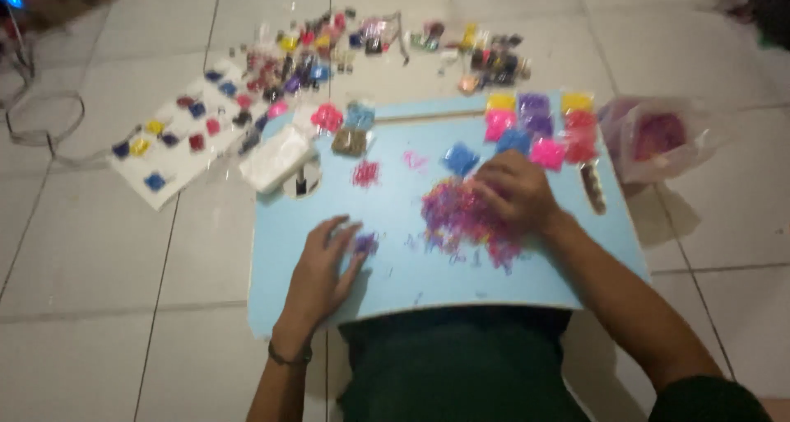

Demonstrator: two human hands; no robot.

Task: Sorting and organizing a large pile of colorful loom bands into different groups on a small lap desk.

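1. The left hand [322, 267] lies flat on the light blue table [387, 282], palm down, with the fingers stretched out and a little apart. They hold nothing. Just at the fingertips is a small purple bunch of bands [365, 242], which the fingers seem to touch or pin to the surface; the picture is too blurred to be sure.

2. The right hand [517, 193] rests on top of the big pile of tiny pink and purple bands [462, 216]. Its fingers are curled down into the pile, as if to pick or rake some out. I cannot tell whether they pinch any band, because the hand covers them.

3. The pile spreads under and to the left of the right fingers, between the two hands, so both can reach it without stretching.

4. Beyond the right fingers, at the far edge of the table, small bags of bands [539, 125] lie in rows, yellow, purple, pink, red and blue, likely sorted by colour.

5. Beyond the left fingers is a small pink heap [365, 173], and further a white box [276, 158] at the table corner.

6. On the tiled floor [99, 249] past the table lie many more small packets [304, 60] and a white sheet with coloured pieces [177, 134]. To the right stands a clear plastic bag with pink content [658, 138].
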